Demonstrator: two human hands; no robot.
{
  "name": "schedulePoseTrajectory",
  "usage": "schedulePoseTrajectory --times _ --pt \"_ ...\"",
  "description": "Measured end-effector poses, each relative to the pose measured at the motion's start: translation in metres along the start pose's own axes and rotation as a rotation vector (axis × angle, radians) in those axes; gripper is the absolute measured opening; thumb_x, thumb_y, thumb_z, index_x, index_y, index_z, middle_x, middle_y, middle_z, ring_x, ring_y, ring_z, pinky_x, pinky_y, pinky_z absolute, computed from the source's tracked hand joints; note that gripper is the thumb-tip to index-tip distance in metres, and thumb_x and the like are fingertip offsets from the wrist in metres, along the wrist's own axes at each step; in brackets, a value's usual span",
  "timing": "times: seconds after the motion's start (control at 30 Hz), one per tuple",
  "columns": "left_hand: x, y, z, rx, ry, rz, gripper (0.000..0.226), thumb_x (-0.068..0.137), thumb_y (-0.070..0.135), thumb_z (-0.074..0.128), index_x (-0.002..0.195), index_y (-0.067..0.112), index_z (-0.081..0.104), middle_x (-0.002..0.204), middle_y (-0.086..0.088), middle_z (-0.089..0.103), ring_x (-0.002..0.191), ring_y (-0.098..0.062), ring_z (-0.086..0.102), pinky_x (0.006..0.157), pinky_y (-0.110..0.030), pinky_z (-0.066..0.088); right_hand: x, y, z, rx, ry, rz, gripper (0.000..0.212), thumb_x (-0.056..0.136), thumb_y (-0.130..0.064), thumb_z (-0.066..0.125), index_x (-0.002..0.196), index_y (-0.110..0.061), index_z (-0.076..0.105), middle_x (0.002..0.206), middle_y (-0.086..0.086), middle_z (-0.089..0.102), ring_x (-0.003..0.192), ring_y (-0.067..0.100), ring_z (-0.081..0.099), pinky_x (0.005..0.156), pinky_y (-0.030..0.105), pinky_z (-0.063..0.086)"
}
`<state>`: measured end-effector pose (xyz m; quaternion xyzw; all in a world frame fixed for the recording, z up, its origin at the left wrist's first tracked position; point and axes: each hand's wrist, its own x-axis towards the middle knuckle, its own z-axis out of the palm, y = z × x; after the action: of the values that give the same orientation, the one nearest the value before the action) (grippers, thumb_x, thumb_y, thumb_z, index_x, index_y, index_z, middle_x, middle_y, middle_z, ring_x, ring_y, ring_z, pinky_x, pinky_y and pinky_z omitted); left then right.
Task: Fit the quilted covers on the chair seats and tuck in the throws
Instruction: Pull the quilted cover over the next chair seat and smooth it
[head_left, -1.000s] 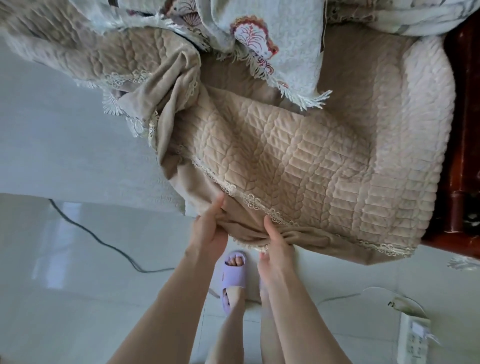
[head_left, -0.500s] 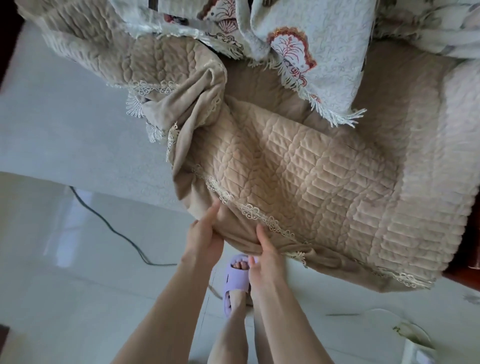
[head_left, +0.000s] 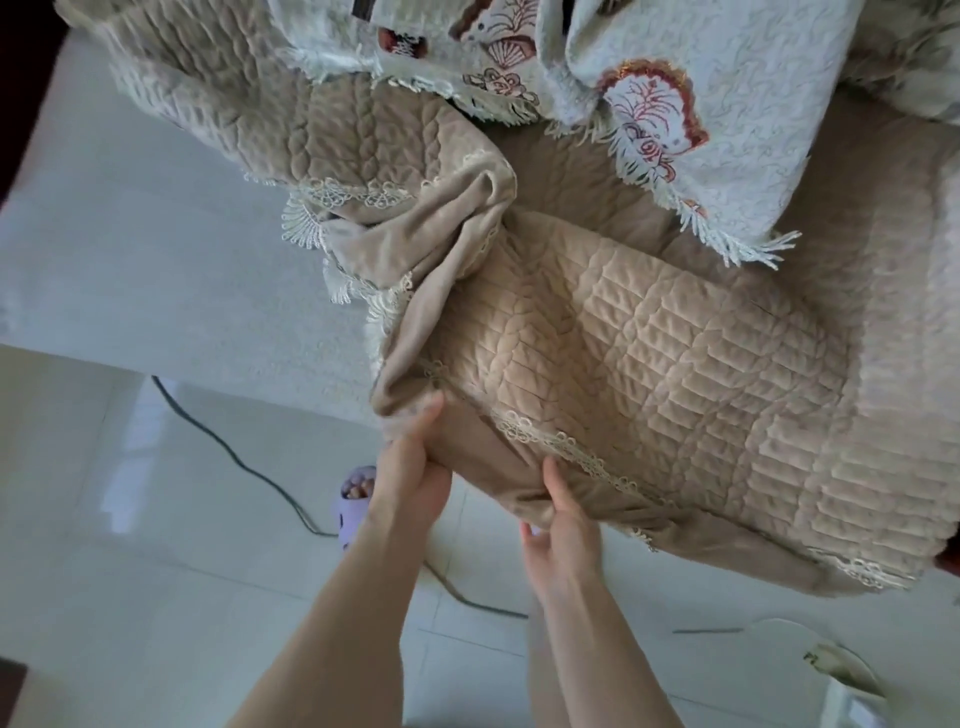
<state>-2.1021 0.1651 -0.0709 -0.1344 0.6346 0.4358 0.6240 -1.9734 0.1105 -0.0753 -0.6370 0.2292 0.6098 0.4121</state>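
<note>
Fitting step. Left hand (head_left: 410, 467) and right hand (head_left: 563, 519) both grip the cover (head_left: 649, 374) skirt at the front corner, fingers (head_left: 428, 418) curled in fabric. Next, likely: pull down square, then tuck the throw (head_left: 727, 104).

Both hands grip the hanging front edge of a beige quilted cover (head_left: 649, 374) with lace trim: the left hand (head_left: 410, 467) pinches the bunched corner, the right hand (head_left: 563, 514) holds the hem just beside it. A pale fringed throw (head_left: 727, 119) with red motifs lies rumpled above. On the white tiled floor (head_left: 130, 571) lie a dark cable (head_left: 244, 467) and a lilac slipper (head_left: 350, 512) on a foot.
</note>
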Motion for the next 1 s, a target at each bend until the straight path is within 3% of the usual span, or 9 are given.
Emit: schedulePoseTrajectory --times 0.07,0.17,0.3,0.43,0.53,0.73,0.83,0.93,1.0 --pt "0.017 0.033 -0.005 0.100 0.013 0.023 0.044 0.080 0.024 0.074 0.118 0.005 0.063 0.110 -0.008 0.069 0.101 -0.019 0.066 0.087 -0.031 0.051 0.012 0.007 0.001 0.086 0.058 -0.016 0.016 0.088 -0.025 0.068 0.104 -0.024 0.071 0.128 -0.010 0.063 0.120 0.011 0.055 0.110 0.030 0.035" --pt "0.028 0.051 -0.024 0.328 0.122 0.070 0.025 0.087 0.025 0.070 0.104 0.009 0.064 0.088 -0.006 0.066 0.085 -0.021 0.060 0.074 -0.032 0.045 0.009 0.030 0.021 0.123 0.063 0.039 0.059 0.072 -0.060 0.073 0.123 -0.035 0.058 0.127 -0.029 0.053 0.125 0.006 0.047 0.111 0.030 0.031" --pt "0.017 0.039 -0.066 0.372 0.061 -0.014 0.036 0.090 0.025 0.067 0.120 0.006 0.062 0.105 -0.014 0.070 0.096 -0.028 0.067 0.089 -0.042 0.053 -0.018 0.079 0.080 0.120 -0.096 0.104 0.063 0.076 -0.042 0.069 0.132 -0.015 0.057 0.132 -0.003 0.059 0.122 0.013 0.055 0.106 0.035 0.039" --pt "0.008 0.044 -0.093 0.358 0.046 -0.099 0.028 0.094 0.014 0.060 0.120 0.004 0.061 0.090 -0.008 0.068 0.068 -0.015 0.064 0.054 -0.020 0.051 -0.027 0.104 0.109 0.137 0.016 0.055 0.061 0.070 -0.032 0.079 0.117 0.004 0.062 0.114 0.019 0.068 0.093 0.026 0.071 0.061 0.030 0.057" --pt "0.014 0.063 -0.092 0.397 -0.040 -0.005 0.035 0.078 0.008 0.077 0.111 0.003 0.066 0.096 -0.012 0.073 0.088 -0.024 0.071 0.086 -0.038 0.056 -0.027 0.104 0.113 0.128 0.070 -0.051 0.035 0.083 -0.020 0.072 0.112 0.000 0.065 0.110 0.011 0.071 0.079 0.014 0.072 0.058 0.023 0.054" --pt "0.019 0.085 -0.060 0.899 -0.102 0.291 0.132 0.054 0.036 0.094 0.153 0.022 0.008 0.149 -0.003 0.027 0.136 -0.013 0.033 0.115 -0.037 0.028 -0.021 0.109 0.116 0.093 0.201 -0.170 0.015 0.080 -0.012 0.076 0.093 -0.010 0.069 0.100 0.003 0.073 0.079 0.009 0.070 0.062 0.019 0.051" --pt "0.020 0.085 -0.047 1.068 -0.063 0.522 0.091 0.071 0.041 0.083 0.145 0.020 0.035 0.129 0.003 0.042 0.121 -0.010 0.042 0.105 -0.031 0.034 -0.018 0.112 0.117 0.127 0.192 -0.212 0.021 0.077 -0.013 0.079 0.095 -0.013 0.070 0.106 0.003 0.073 0.088 0.013 0.070 0.079 0.025 0.053" --pt "0.025 0.088 -0.044 0.948 -0.051 0.567 0.018 0.092 0.031 0.064 0.092 0.014 0.057 0.079 0.002 0.058 0.075 -0.014 0.054 0.072 -0.031 0.039 -0.022 0.115 0.123 0.227 0.094 -0.166 0.052 0.069 -0.024 0.081 0.116 -0.007 0.068 0.115 0.009 0.070 0.107 0.022 0.067 0.102 0.038 0.046" --pt "0.030 0.091 -0.051 0.836 -0.011 0.505 0.031 0.098 0.027 0.054 0.071 0.012 0.048 0.061 0.004 0.047 0.060 -0.014 0.042 0.063 -0.030 0.034 -0.025 0.118 0.126 0.251 0.007 -0.069 0.051 0.075 -0.026 0.075 0.120 -0.005 0.066 0.116 0.012 0.070 0.109 0.025 0.065 0.101 0.037 0.047"
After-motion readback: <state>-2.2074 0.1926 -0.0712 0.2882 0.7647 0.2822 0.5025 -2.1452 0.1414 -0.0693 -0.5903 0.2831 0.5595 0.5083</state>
